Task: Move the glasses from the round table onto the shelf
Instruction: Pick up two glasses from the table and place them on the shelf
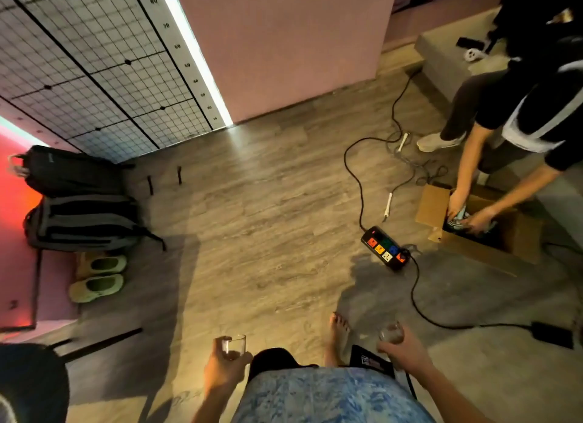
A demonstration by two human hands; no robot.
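I hold one clear drinking glass in each hand, low at the bottom of the view above a wooden floor. My left hand (222, 367) grips a short clear glass (234, 346), upright. My right hand (402, 350) is wrapped around a second clear glass (391, 331), partly hidden by my fingers. Neither the round table nor the shelf can be seen. My bare foot (337, 331) stands between the two hands.
A black power strip (385, 248) with coloured sockets and trailing cables (419, 299) lies ahead to the right. Another person (517, 116) bends over a cardboard box (485, 233). Two backpacks (79, 198) and green slippers (97, 276) sit at the left by a grid wall.
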